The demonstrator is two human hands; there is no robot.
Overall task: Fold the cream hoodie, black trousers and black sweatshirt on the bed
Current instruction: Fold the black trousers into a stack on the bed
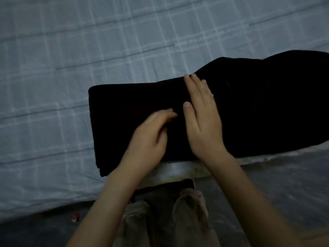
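On the checked bedsheet [71, 68], thick folded black garment [249, 113]; right hand [204, 125] flat on it, left hand [151, 138] curled, grip unclear

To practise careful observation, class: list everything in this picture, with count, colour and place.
bed sheet: one, light blue check, across the top and left
black garment: one, black, folded on the sheet near its front edge
pale cloth: one, whitish, under the garment's near edge
floor: dark grey, along the bottom
red scrap: one, red, on the floor, lower left
trouser legs: two, beige, bottom centre
left hand: one, fingers bent, on the garment
right hand: one, flat on the garment
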